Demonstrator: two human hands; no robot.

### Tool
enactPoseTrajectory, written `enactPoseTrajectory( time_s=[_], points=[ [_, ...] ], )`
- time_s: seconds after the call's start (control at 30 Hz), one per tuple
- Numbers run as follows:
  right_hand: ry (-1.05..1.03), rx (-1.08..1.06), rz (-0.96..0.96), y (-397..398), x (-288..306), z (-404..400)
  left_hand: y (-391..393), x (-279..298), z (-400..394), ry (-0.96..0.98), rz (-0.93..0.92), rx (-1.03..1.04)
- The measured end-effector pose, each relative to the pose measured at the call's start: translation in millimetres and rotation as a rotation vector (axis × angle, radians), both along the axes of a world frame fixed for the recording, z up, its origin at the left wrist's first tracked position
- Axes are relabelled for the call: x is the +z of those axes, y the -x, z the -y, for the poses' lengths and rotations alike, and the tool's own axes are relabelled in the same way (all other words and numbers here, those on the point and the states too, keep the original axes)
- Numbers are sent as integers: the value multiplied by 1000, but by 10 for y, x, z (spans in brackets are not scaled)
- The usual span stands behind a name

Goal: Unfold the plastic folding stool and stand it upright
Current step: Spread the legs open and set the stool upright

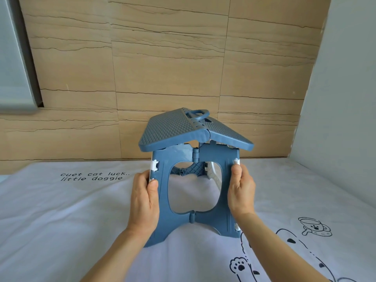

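Observation:
A blue plastic folding stool (179,127) stands on the bed in front of me, partly unfolded. Its two dotted seat halves slope down from the middle like a roof, and a carry handle (197,114) sticks up at the ridge. The near leg panel faces me, hinged down its middle, with a large opening. My left hand (143,202) grips the panel's left edge, thumb on the front by a white clip. On the right edge sits my right hand (241,189), gripping with the thumb just below another white clip. The far legs show only through the opening.
The stool's feet rest on a white bedsheet (71,210) printed with black text and cartoon dog drawings. A tan wood-grain wall panel (173,58) rises right behind the bed. A pale wall (341,98) closes the right side.

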State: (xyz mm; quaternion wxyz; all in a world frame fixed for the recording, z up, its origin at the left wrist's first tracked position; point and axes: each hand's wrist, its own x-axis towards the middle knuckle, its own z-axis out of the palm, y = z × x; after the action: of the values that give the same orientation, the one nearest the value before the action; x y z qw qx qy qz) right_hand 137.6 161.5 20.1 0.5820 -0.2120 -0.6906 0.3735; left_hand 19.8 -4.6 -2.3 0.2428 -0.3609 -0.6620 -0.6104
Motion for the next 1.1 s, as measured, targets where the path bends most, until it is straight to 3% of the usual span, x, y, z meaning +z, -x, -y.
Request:
enactPoseTrajectory(
  time_s=[0.43,0.57,0.67,0.77,0.83,0.97,1.1],
  points=[
    [91,-43,-19,-16,70,112,-2,7,18,6,30,16],
    [52,-268,-80,-5,180,238,-17,10,22,5,53,19],
    [-26,-284,-56,-3,273,377,-19,20,24,10,65,23],
    [-62,-128,-47,7,309,574,-28,25,27,10,70,16],
    [33,58,-17,35,336,716,-30,21,36,11,75,16],
    [437,376,127,124,426,879,-28,11,39,19,80,13],
    [759,688,19,204,585,911,-29,-15,52,5,108,-13]
  ],
)
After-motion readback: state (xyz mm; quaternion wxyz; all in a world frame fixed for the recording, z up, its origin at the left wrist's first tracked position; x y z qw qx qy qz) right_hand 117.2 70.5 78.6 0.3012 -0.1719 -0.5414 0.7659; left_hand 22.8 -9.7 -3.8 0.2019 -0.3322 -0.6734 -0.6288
